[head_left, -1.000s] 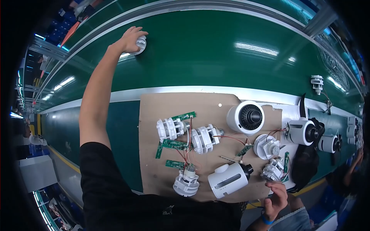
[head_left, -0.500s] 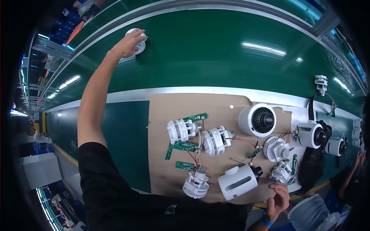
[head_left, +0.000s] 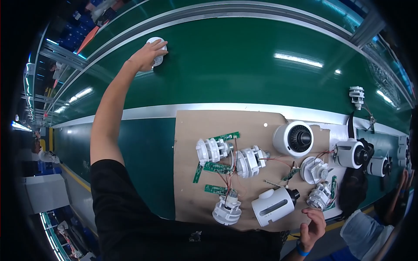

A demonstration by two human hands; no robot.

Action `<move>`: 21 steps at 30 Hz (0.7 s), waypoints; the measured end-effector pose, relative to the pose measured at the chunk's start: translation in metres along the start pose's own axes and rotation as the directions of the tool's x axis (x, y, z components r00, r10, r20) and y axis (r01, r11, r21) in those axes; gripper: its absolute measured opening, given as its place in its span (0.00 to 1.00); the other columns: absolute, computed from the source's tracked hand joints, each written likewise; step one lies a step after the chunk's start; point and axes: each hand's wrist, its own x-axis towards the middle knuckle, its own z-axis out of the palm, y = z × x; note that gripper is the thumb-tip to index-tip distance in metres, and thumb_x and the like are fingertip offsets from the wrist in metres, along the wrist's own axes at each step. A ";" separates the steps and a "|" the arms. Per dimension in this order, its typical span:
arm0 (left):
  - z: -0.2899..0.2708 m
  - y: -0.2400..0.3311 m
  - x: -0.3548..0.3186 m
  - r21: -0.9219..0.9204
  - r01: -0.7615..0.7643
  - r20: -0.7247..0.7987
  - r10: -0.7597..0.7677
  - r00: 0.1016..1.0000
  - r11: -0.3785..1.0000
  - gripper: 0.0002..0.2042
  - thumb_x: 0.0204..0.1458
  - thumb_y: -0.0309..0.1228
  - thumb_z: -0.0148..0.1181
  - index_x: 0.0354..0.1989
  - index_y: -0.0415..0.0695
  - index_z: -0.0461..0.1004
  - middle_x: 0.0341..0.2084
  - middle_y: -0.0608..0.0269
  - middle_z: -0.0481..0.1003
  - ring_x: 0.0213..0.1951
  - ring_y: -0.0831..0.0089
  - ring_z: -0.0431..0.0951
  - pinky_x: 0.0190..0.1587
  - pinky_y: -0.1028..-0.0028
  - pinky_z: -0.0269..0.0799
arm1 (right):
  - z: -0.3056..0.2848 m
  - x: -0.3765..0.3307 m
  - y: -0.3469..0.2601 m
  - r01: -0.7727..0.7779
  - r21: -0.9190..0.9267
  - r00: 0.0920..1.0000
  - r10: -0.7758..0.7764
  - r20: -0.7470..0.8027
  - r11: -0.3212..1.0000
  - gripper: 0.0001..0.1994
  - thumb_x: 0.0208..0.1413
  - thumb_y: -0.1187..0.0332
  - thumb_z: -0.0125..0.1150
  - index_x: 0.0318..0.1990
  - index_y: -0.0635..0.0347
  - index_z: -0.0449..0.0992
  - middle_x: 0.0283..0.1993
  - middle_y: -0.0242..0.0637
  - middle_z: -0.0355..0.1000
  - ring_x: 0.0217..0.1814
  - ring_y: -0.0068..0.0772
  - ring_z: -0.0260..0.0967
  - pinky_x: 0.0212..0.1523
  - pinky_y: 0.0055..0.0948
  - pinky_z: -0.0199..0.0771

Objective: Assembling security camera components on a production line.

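Note:
My left arm stretches far out over the green belt. My left hand (head_left: pixel 147 55) is closed over the top of a round white plastic part (head_left: pixel 158 60), its fingers draped across the part and hiding most of it. Low at the right, my right hand (head_left: pixel 313 227) hovers by the edge of the cardboard, thumb apart from loosely bent fingers, nothing visible in it. Closest to it is a ribbed white motor assembly (head_left: pixel 319 195) with a green circuit board. A white cylindrical camera housing (head_left: pixel 273 207) with a long slot lies left of that hand.
On the cardboard sheet (head_left: pixel 185 182) are several wired white motor assemblies (head_left: pixel 251 162), green circuit boards (head_left: pixel 216 167) and a white housing with a black lens (head_left: pixel 293 138). Another white assembly (head_left: pixel 356 96) rides the green belt (head_left: pixel 217 61). A person (head_left: pixel 370 230) is at the right.
The whole view has shifted slightly. The white assembly on the belt at the right has moved a little left. My left hand stays on the round part; my right hand barely moves.

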 end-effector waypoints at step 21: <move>-0.161 0.226 0.118 -0.368 -0.307 -0.612 0.020 0.791 0.877 0.26 0.45 0.34 0.59 0.56 0.46 0.62 0.56 0.53 0.60 0.58 0.55 0.60 0.59 0.62 0.57 | -0.016 -0.007 0.006 0.012 0.146 0.996 -0.024 0.082 0.989 0.11 0.43 0.76 0.60 0.37 0.67 0.74 0.38 0.45 0.73 0.38 0.42 0.72 0.39 0.33 0.71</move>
